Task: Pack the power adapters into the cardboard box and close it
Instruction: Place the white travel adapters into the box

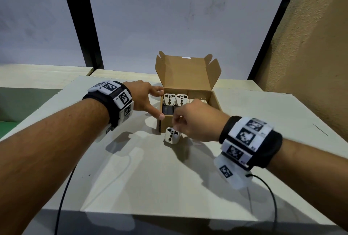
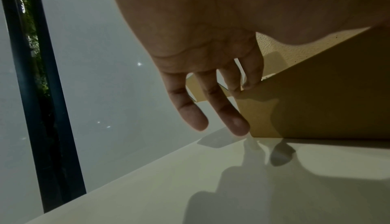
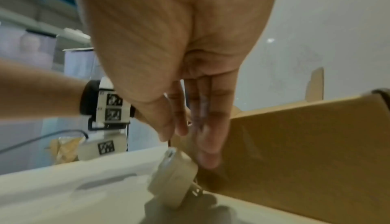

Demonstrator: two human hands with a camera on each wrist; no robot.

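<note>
An open cardboard box (image 1: 215,103) stands on the pale table, its lid upright at the back. Two white power adapters (image 1: 169,99) (image 1: 182,99) stand along its back left, with something dark in front of them. A third white adapter (image 1: 172,135) (image 3: 173,176) lies tilted on the table just before the box's front wall (image 3: 306,144). My right hand (image 1: 176,128) (image 3: 187,147) hovers over it, fingers pointing down beside its top, thumb just above, not closed round it. My left hand (image 1: 159,103) (image 2: 221,111) braces the box's left wall (image 2: 316,102), with straight fingers at the far corner and the thumb at the near one.
The table (image 1: 169,178) has bare surface in front and on both sides. Black cables (image 1: 64,193) (image 1: 271,193) trail from both wrists toward the near edge. A rough tan wall (image 1: 310,65) rises at the right. Lower tabletops (image 1: 43,76) lie behind on the left.
</note>
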